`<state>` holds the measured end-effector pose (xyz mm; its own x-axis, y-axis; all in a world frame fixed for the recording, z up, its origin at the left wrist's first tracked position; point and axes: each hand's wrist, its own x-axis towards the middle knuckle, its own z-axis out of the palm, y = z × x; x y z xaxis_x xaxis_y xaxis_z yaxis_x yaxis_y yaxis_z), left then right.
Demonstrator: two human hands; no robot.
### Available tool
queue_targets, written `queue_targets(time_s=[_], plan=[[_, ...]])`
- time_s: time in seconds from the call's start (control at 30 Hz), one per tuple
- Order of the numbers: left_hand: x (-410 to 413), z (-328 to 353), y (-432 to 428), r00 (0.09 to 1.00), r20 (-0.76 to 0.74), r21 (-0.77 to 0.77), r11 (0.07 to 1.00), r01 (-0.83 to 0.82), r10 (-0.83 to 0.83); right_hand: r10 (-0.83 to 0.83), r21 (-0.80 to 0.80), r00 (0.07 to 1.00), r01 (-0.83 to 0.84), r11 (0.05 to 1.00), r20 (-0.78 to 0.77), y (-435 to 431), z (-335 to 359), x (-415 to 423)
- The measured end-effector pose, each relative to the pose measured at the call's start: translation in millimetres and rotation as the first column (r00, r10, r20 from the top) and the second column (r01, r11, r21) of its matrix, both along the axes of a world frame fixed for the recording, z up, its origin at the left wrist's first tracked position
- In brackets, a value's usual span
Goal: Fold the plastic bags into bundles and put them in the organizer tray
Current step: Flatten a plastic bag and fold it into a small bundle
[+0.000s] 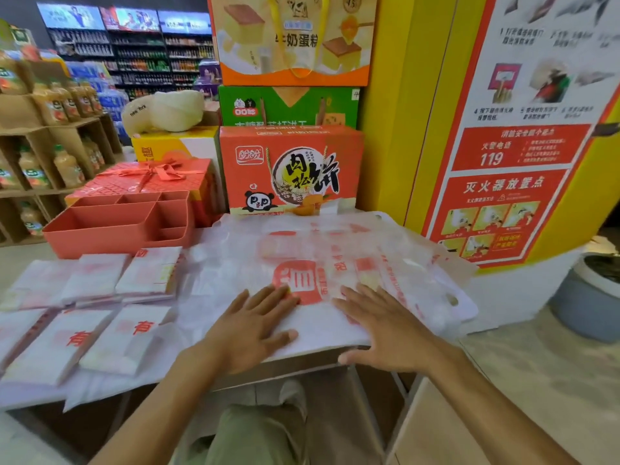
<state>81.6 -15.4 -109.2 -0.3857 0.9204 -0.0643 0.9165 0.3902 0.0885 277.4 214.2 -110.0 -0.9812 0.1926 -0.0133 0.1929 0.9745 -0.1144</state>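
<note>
Left hand and right hand press straight fingers flat on red-printed plastic bag; bundles read "有".

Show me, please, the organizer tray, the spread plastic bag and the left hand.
organizer tray [100,240], head view, on its front wall.
spread plastic bag [302,280], head view, on its red printed logo.
left hand [248,330], head view, on its back.
</note>
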Motion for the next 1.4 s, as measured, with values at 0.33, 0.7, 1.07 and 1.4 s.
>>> queue_targets(time_s=[0.33, 0.7, 1.07, 1.4], plan=[[-3.6, 4.3, -21.2, 0.990, 0.091, 0.009, 0.995, 0.103, -0.104, -0.028, -0.506, 0.998, 0.051, 0.861, 0.054, 42.1, 24.1, 47.4], [-40.6, 58.9, -44.7, 0.969, 0.218, 0.119, 0.983, -0.143, 0.115, -0.316, -0.560, 0.949, 0.249, 0.790, -0.023, 83.3, 58.1, 71.0], [-31.0, 51.3, -28.5, 0.890, -0.345, 0.029, 0.951, -0.309, 0.300, -0.540, -0.368, 0.812, 0.444, 0.817, -0.221, 94.1, 24.2, 53.7], [31.4, 25.5, 11.8, 0.996, -0.075, 0.195, 0.980, -0.028, 0.043, -0.466, 0.080, 0.818, 0.518, 0.852, -0.337, 57.6, 4.3, 44.6]])
